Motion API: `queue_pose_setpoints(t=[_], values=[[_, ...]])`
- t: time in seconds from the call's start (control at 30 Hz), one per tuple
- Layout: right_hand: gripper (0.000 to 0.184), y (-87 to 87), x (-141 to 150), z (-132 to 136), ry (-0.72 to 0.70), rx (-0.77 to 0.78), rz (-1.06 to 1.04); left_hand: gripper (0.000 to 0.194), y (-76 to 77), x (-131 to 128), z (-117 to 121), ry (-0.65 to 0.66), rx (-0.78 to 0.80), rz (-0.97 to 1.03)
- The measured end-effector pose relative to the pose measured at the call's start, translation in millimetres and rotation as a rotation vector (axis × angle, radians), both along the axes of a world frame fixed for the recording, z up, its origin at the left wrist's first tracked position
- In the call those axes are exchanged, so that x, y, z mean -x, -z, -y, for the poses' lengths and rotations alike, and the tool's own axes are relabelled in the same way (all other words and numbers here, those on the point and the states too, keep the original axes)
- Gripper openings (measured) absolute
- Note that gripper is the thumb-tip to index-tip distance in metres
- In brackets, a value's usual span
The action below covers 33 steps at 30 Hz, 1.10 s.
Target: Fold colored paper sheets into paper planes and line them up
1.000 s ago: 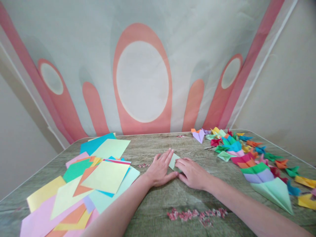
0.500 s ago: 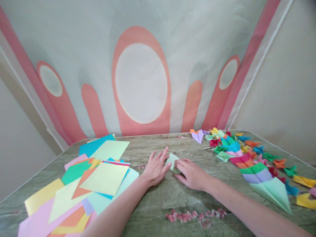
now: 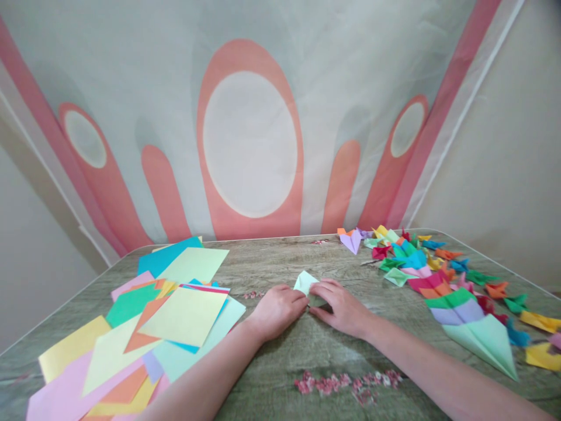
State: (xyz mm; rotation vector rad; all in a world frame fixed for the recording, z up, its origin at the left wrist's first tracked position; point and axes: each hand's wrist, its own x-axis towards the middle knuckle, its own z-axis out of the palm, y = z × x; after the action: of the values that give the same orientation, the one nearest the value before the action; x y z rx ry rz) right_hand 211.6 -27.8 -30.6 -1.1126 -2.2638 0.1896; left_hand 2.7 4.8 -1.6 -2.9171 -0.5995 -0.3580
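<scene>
A small folded piece of pale green paper [image 3: 304,282] is at the middle of the wooden-patterned table, with a fold line across its visible top. My left hand [image 3: 279,310] is closed, its fingertips pressed on the paper's lower left edge. My right hand [image 3: 342,307] grips the right side, fingers curled over it and thumb low near the table. Between them the hands hide the lower part of the paper.
Loose coloured paper sheets [image 3: 184,316] lie piled at the left. Many folded paper figures [image 3: 442,275] and paper planes [image 3: 482,342] cover the right side. A printed cloth [image 3: 249,140] hangs behind the table [image 3: 272,380].
My left hand was spread beside the paper; its fingers have now closed in on the lower left edge. The right hand keeps its place, and the paper has turned or lifted slightly.
</scene>
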Motion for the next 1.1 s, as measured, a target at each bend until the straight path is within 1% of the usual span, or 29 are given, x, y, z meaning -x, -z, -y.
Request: queue_pose_setpoints(t=[0.1,0.2,0.37,0.47,0.57,0.67,0.77,0.87,0.93,1.0,1.1], values=[[0.023,0.6,-0.7,-1.1,-0.011,-0.021,-0.006,0.017,0.2,-5.0,1.0,-0.030,-0.016,-0.098],[0.020,-2.2,-1.1,-0.3,-0.010,-0.045,0.009,0.018,0.0,-8.2,1.5,-0.047,-0.042,-0.134],[0.017,-7.3,-1.1,1.9,-0.012,-0.070,0.036,0.018,0.5,-9.2,2.8,-0.063,-0.039,-0.122],[0.013,-7.7,-0.4,1.8,-0.024,-0.085,0.066,0.019,0.8,-9.7,2.3,-0.094,-0.012,-0.089],[0.014,-6.9,-0.1,1.4,-0.014,-0.067,0.078,0.019,1.0,-9.8,1.7,-0.106,0.021,-0.059],[0.015,-6.2,-1.1,1.0,-0.004,-0.031,0.067,0.020,2.9,-8.6,2.8,-0.136,0.098,0.018],[0.015,-6.1,-2.4,0.0,-0.004,0.007,0.045,0.020,6.4,-6.7,5.3,-0.202,0.237,0.150],[0.015,-6.3,-2.3,-2.0,0.013,0.044,0.006,0.029,8.8,-6.0,6.9,-0.285,0.371,0.260],[0.016,-6.7,-1.5,-3.2,0.020,0.072,-0.022,0.032,8.8,-6.6,6.9,-0.333,0.437,0.300],[0.017,-7.5,-0.6,-3.7,0.009,0.105,-0.052,0.031,7.9,-7.6,6.2,-0.372,0.475,0.329],[0.018,-8.3,0.3,-3.9,0.010,0.146,-0.124,0.027,6.4,-9.2,5.4,-0.415,0.489,0.362]])
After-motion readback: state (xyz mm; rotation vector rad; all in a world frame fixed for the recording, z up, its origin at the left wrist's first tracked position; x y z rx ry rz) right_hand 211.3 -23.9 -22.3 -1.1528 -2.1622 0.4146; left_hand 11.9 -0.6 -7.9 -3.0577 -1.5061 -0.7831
